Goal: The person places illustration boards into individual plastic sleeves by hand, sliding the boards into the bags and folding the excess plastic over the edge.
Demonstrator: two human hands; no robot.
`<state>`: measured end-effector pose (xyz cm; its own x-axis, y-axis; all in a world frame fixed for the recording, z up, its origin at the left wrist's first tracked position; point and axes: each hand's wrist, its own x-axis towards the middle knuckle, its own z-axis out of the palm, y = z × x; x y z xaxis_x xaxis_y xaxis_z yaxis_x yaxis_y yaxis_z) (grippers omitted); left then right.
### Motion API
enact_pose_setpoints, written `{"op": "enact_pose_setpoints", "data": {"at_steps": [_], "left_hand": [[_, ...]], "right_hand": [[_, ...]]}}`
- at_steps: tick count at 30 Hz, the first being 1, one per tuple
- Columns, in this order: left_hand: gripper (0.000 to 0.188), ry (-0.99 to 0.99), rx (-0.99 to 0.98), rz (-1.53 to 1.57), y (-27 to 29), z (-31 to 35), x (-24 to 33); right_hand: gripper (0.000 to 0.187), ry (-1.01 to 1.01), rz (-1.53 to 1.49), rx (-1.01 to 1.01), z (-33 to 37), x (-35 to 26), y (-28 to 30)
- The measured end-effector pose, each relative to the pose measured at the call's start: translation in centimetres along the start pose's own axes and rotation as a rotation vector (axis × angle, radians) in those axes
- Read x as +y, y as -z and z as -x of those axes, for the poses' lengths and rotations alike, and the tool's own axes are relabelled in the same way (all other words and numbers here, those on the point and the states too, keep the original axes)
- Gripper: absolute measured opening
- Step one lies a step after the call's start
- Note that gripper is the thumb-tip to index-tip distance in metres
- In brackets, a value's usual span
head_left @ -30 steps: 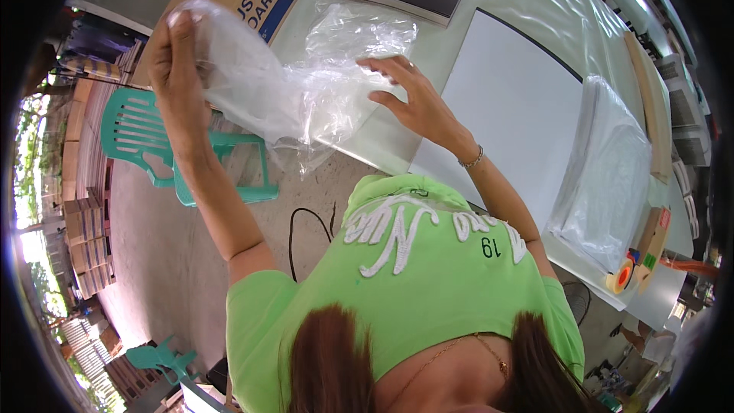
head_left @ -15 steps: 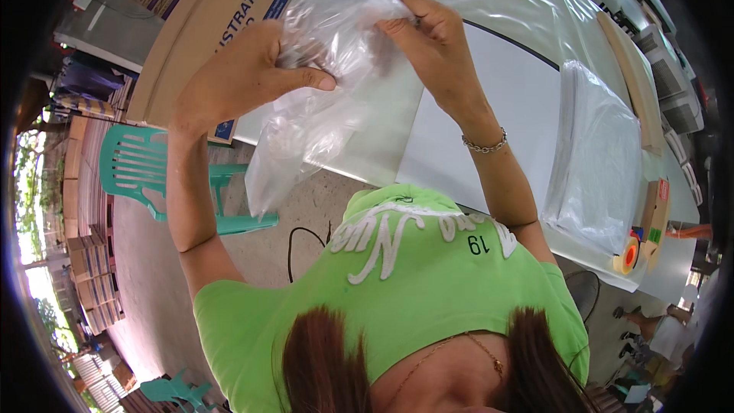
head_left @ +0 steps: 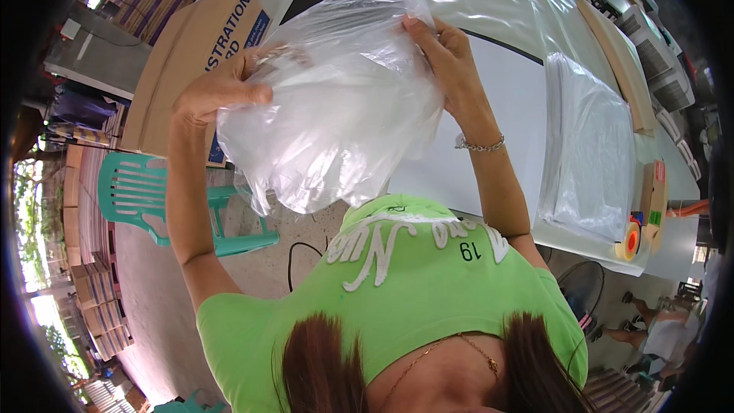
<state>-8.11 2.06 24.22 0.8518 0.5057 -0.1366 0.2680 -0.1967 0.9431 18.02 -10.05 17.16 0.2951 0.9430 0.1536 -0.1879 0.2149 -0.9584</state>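
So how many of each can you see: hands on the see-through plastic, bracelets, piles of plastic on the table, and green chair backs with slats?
Hands: 2 (left hand, right hand)
Bracelet: 1
Plastic pile: 1
Slatted green chair back: 1
Total: 5

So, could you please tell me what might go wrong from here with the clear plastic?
The clear plastic looks thin and is spread between the left hand and right hand, so a hard pull could tear it. Its loose lower edge overlaps the green chair in this view and might snag there, though I can't judge how close they are. The chain bracelet on the right wrist could also catch the film.
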Motion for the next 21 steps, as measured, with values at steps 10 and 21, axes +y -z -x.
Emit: {"op": "enact_pose_setpoints", "data": {"at_steps": [10,21], "left_hand": [[0.061,0.295,0.029,-0.086,1.2,0.4,-1.0],[0.109,0.007,0.139,0.760,-2.6,-2.1,-7.3]], "right_hand": [[0.030,-0.042,0.055,0.282,-0.4,3.5,8.4],[0.029,-0.127,-0.120,0.644,2.7,4.8,13.9]]}}
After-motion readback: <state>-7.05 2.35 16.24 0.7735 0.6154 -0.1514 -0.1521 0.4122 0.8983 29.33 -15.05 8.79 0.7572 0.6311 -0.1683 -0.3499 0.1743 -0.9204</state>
